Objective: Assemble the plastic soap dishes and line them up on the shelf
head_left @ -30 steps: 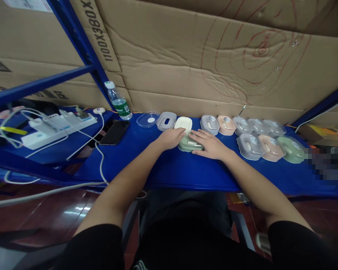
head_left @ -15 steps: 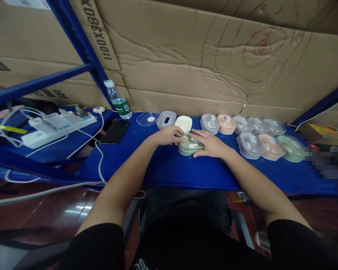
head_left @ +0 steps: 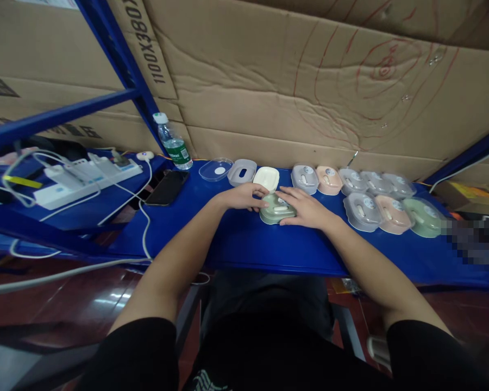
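A pale green plastic box with a clear lid (head_left: 275, 216) rests on the blue shelf in front of me, a small white piece and a round sticker showing on top. My left hand (head_left: 246, 196) grips its left side with bent fingers. From the right, my right hand (head_left: 305, 208) holds the same box, thumb at the near side and fingers across the far edge. Just behind it lies a cream-coloured tray (head_left: 266, 177). Beside that tray are a grey cover with an oval slot (head_left: 243, 172) and a clear lid with a white round sticker (head_left: 215, 170).
Several lidded boxes in grey, pink and green stand in two rows on the right, among them a grey box (head_left: 362, 212). On the left are a water bottle (head_left: 174, 146), a black phone (head_left: 167, 188) and a white power strip (head_left: 85, 182) with cables. Cardboard (head_left: 244, 108) backs the shelf.
The view has shifted slightly. Both hands stay on the green box in nearly the same position, and the other things have not moved.
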`<state>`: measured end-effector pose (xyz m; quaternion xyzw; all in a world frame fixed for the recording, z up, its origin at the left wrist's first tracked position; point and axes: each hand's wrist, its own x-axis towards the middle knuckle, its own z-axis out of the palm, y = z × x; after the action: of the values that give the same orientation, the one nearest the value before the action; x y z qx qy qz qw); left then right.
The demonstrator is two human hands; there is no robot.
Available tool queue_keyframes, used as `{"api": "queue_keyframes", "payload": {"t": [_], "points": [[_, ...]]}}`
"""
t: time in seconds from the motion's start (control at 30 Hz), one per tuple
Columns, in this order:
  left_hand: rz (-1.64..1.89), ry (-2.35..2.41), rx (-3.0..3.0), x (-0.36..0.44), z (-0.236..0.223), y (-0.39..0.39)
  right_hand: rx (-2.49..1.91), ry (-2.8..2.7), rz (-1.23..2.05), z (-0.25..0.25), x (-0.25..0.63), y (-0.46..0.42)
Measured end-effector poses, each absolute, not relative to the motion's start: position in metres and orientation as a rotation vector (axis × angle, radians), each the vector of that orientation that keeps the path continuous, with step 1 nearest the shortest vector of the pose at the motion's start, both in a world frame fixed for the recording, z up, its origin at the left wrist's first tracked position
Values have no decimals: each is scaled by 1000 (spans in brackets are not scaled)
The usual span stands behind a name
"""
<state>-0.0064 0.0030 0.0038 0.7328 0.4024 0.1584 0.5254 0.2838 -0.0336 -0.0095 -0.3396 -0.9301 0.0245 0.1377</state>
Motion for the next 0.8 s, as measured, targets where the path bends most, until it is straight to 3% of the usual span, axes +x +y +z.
{"api": "queue_keyframes", "payload": {"t": [0.8], "points": [[317, 923, 1718, -4, -2, 5, -886, -2641, 76, -14, 282, -31]]}}
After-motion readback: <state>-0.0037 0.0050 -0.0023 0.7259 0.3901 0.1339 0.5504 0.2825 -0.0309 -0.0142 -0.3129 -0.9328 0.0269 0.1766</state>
